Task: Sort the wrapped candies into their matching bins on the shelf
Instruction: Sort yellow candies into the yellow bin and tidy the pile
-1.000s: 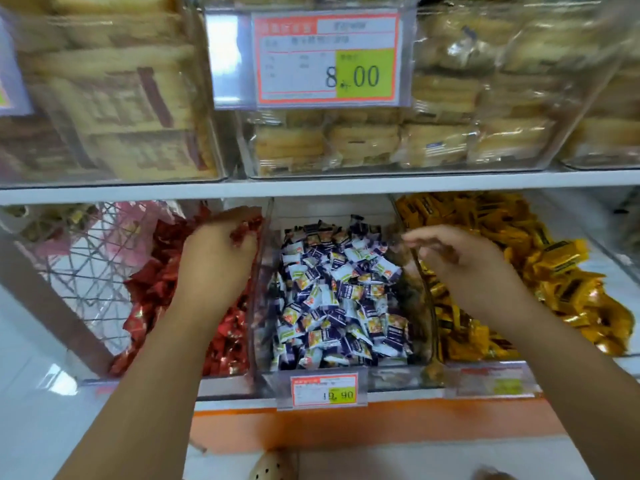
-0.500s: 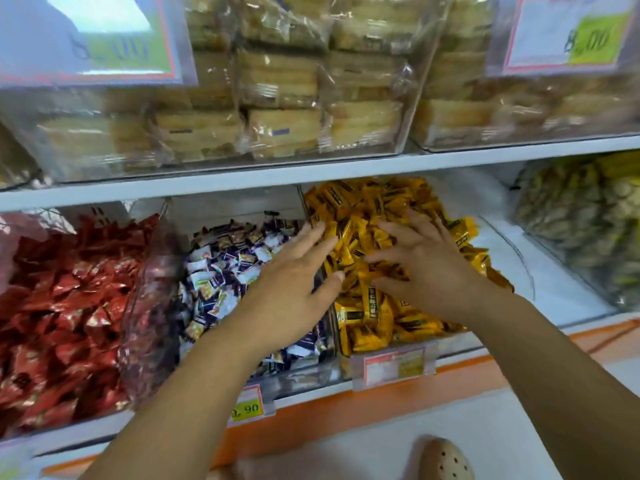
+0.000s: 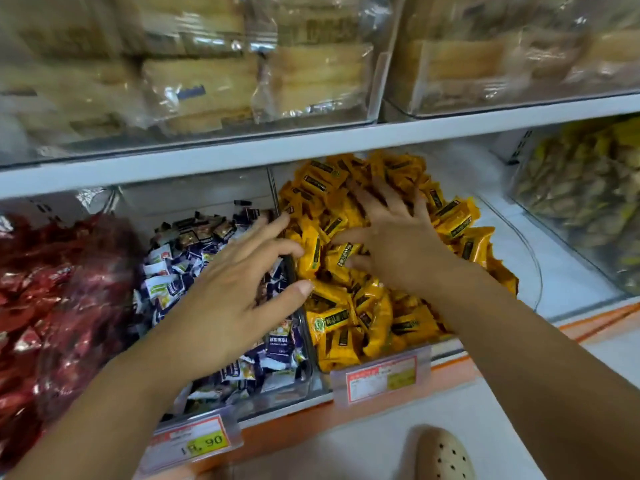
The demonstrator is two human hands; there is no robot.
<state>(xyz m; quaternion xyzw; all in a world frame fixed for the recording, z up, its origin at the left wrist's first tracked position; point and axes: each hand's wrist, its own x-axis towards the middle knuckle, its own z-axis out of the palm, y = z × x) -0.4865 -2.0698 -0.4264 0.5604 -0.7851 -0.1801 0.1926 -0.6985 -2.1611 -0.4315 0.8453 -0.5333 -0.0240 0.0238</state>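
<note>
Three clear bins stand side by side on the lower shelf. The left one holds red wrapped candies (image 3: 45, 306), the middle one blue-and-white wrapped candies (image 3: 173, 275), the right one yellow wrapped candies (image 3: 349, 327). My left hand (image 3: 235, 292) hovers with spread fingers above the divider between the middle and right bins, its fingertips reaching the yellow pile. My right hand (image 3: 391, 237) lies flat with spread fingers on top of the yellow candies. Neither hand visibly holds a candy.
The upper shelf (image 3: 311, 143) carries clear boxes of pale packaged pastries (image 3: 207, 81). A bin of greenish-yellow sweets (image 3: 585, 202) stands at far right. Price tags (image 3: 381, 375) clip to the bin fronts. A beige perforated shoe (image 3: 443, 455) shows on the floor below.
The view has swung right from the middle bin to the yellow bin. My left hand left the red bin and came across; my right hand moved onto the yellow candies.
</note>
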